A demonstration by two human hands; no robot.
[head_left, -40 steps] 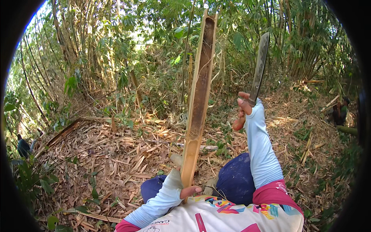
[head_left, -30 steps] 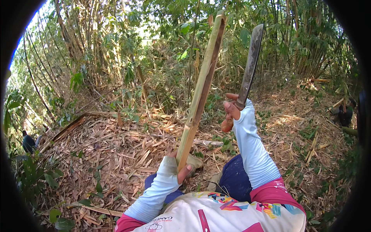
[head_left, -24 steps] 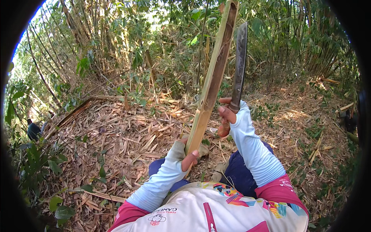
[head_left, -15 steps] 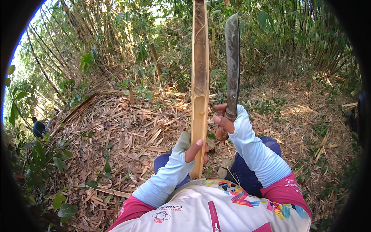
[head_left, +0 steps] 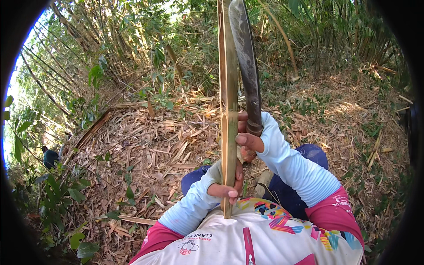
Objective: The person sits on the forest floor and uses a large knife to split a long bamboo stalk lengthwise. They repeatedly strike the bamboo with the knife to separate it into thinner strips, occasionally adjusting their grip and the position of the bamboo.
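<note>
A long split length of bamboo (head_left: 230, 137) stands nearly upright in front of my chest, its lower end against my shirt. Its green outer side faces right and a pale cut edge faces me. Near its lower end, my left hand (head_left: 227, 185) is wrapped round it. My right hand (head_left: 251, 140) is closed on the handle of a machete (head_left: 248, 66), whose dark, worn blade points up and leans left against or just in front of the bamboo. Some right fingers reach behind the bamboo; whether they touch it is hard to tell.
Dry bamboo leaves and sheaths (head_left: 145, 154) cover the ground. Bamboo thickets (head_left: 145, 48) rise ahead. Leafy plants (head_left: 57, 190) grow at the left, near a dark teal object (head_left: 50, 158). My knees in blue trousers (head_left: 287, 181) are bent below my arms.
The bamboo has turned about its length, so its green outer side now shows instead of its hollow inside. My right hand and the machete have come left, close to the bamboo.
</note>
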